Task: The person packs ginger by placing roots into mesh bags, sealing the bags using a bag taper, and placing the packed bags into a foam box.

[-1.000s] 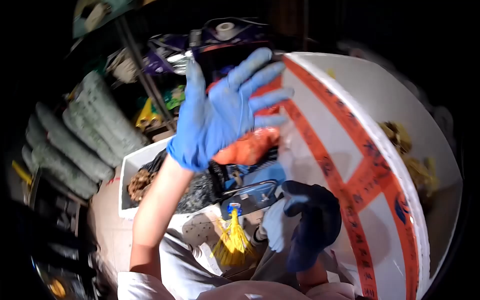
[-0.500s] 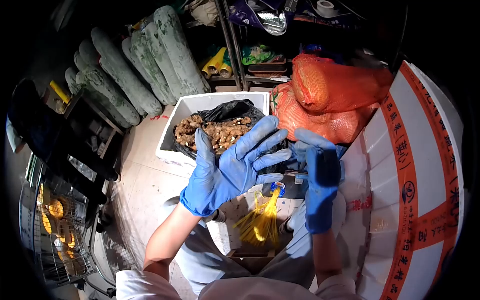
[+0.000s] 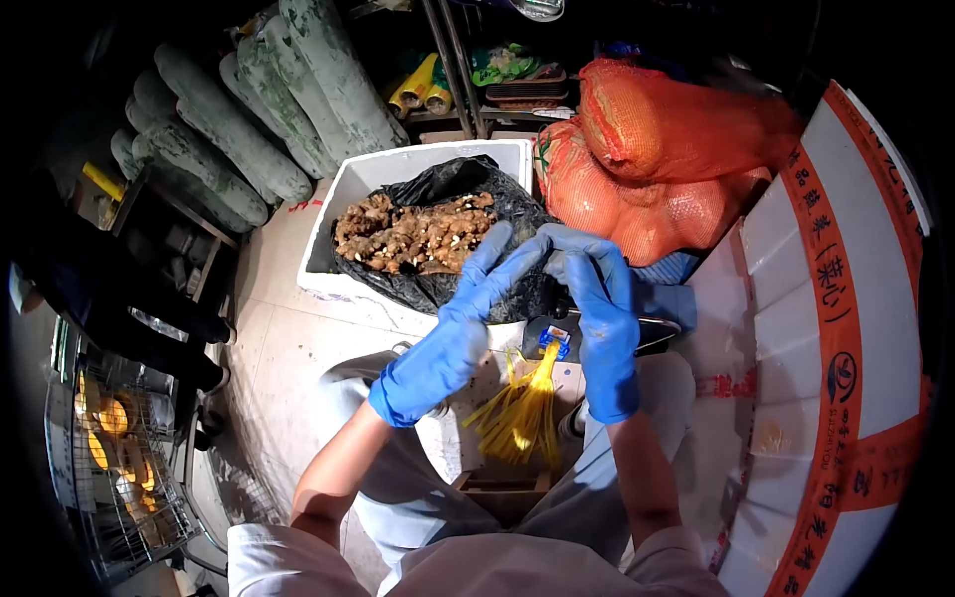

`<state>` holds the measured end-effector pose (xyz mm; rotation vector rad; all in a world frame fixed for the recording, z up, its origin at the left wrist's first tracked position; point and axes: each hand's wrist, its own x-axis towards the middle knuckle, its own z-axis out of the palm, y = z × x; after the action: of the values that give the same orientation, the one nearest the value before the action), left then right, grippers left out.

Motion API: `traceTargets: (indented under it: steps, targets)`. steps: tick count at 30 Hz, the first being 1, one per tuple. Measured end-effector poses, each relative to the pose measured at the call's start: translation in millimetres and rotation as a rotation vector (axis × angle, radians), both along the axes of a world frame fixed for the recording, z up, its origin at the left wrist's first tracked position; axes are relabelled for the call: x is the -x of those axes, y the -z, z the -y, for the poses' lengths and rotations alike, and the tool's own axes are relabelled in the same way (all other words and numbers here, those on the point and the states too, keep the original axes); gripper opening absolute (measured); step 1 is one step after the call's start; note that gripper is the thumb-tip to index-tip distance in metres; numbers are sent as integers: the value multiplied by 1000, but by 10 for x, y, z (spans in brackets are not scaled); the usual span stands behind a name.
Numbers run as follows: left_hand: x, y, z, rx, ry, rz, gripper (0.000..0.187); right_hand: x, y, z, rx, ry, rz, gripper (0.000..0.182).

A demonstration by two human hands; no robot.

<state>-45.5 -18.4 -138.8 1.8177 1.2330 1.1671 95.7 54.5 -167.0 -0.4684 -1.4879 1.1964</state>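
Note:
Both my hands wear blue rubber gloves and meet in front of the foam box. My left hand (image 3: 448,333) reaches up and to the right with its fingers stretched out, somewhat blurred. My right hand (image 3: 600,328) bends its fingers over toward the left and closes them at the left glove's fingertips. Beyond the hands, knobbly brown ginger (image 3: 413,234) lies in a black plastic bag (image 3: 443,184) inside a white foam box (image 3: 373,310). Below them, between my knees, is a bundle of yellow ties (image 3: 527,408) with a blue band.
Orange mesh sacks (image 3: 686,129) are stacked at the right rear. White boxes with orange tape (image 3: 836,328) line the right side. Long winter melons (image 3: 234,124) lean at the left rear. A person's dark-clothed legs (image 3: 149,318) and a wire basket (image 3: 119,478) are at the left.
My left hand has turned from a spread palm to point right, and its fingertips now meet my right hand's. My right hand has shifted slightly left, and the camera has tilted down a little.

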Motion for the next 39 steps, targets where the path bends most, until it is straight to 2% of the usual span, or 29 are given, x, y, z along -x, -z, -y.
traceTargets:
  steps: [1,2,3,6,7,9,11,13,16,17,19,22,24,26,28,30,32,34,35,36,37,38,39]
  targets:
    - [25,-12,48,-79,-92,-224,90,-21,23,-11,64,-35,22,20]
    - [43,-38,62,-77,-92,-223,90,-32,45,-23,127,-69,45,20]
    - [51,-64,75,-87,-154,-482,88,-13,39,-55,150,-75,61,19]
    - [28,-65,77,-107,-209,-706,80,-3,-81,-8,179,-160,26,19]
    - [20,-67,88,-113,-209,-740,79,-20,-69,-39,227,-266,-7,16]
    - [-12,-87,109,-121,-215,-778,77,-18,18,-52,278,-279,-32,14]
    - [-30,-64,115,-131,-216,-732,76,-12,48,-30,327,-293,-57,14]
    - [-36,-33,127,-144,-215,-685,75,-5,34,21,520,-331,-226,13]
    - [-38,-6,138,-177,-242,-620,71,19,152,31,613,-291,-196,12]
    - [-51,-34,141,-204,-249,-644,65,32,150,47,614,-291,-196,12]
    - [-82,-79,148,-232,-256,-667,59,64,139,83,568,-117,-214,16]
    - [-131,-65,158,-278,-254,-601,50,51,66,110,595,-117,-262,14]
    - [-222,88,113,-363,-333,-249,45,115,121,142,597,-82,-311,13]
    - [-336,223,86,-335,-471,-144,45,127,163,161,593,-44,-370,12]
    - [-416,331,60,-252,-524,35,45,94,180,186,607,-67,-204,6]
    - [-419,323,73,-253,-511,42,42,90,178,175,619,-39,-178,7]
    - [-454,293,135,-224,-613,-495,39,73,262,201,616,-10,-325,6]
    - [-477,343,110,-269,-659,-436,35,129,383,211,572,60,-249,5]
    - [-480,333,93,-164,-578,-51,35,128,396,234,461,94,-92,5]
    - [-482,322,83,-53,-480,326,36,146,330,297,434,87,-72,5]
    - [-504,316,60,141,-288,908,38,207,375,339,463,112,-102,4]
    - [-539,262,92,319,-170,1216,39,260,449,349,490,135,-130,3]
    - [-557,274,72,307,-205,1225,37,257,496,330,428,106,-141,4]
